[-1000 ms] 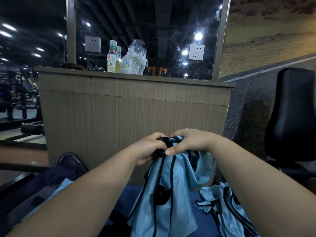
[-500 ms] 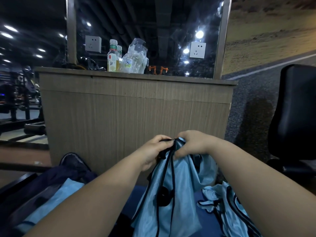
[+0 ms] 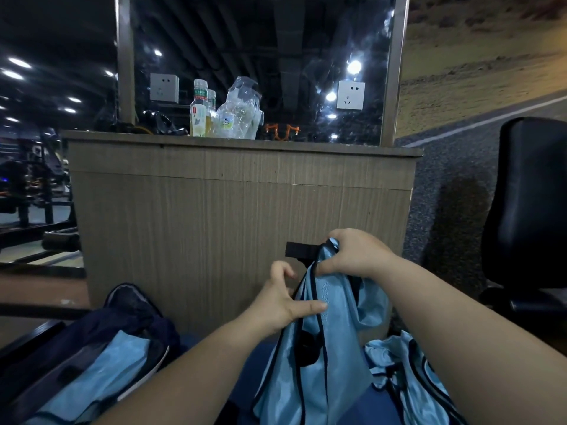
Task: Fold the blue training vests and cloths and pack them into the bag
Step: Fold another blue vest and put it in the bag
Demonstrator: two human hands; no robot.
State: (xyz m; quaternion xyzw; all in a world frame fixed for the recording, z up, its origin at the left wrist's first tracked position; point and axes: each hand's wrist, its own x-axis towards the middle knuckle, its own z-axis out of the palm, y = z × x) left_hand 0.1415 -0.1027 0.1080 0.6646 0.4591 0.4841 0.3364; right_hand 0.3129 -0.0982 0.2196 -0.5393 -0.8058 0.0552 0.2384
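**One vest up, a heap left to do**

Judging by how things lay, I was somewhere in the middle of the job. The dark bag (image 3: 132, 314) sat open at my left with pale blue cloth (image 3: 107, 369) already lying in its mouth, so some of the packing looked done. To my right a crumpled pile of vests (image 3: 408, 381) lay unfolded on the blue surface, well apart from the bag. The vest (image 3: 325, 366) I was working on hung in front of me, not yet folded; it needed squaring up and folding before it could go in with the rest.

My right hand (image 3: 352, 256) was raised in front of the wooden counter (image 3: 239, 210), fingers clenched around the bunched top of that vest, with a black strap (image 3: 299, 250) sticking out just beside my knuckles. My left hand (image 3: 282, 305) sat lower, my forearm reaching in from below. Its thumb lay straight against the vest's dark-trimmed edge, while the fingers curled loosely above, closed on nothing I could see.
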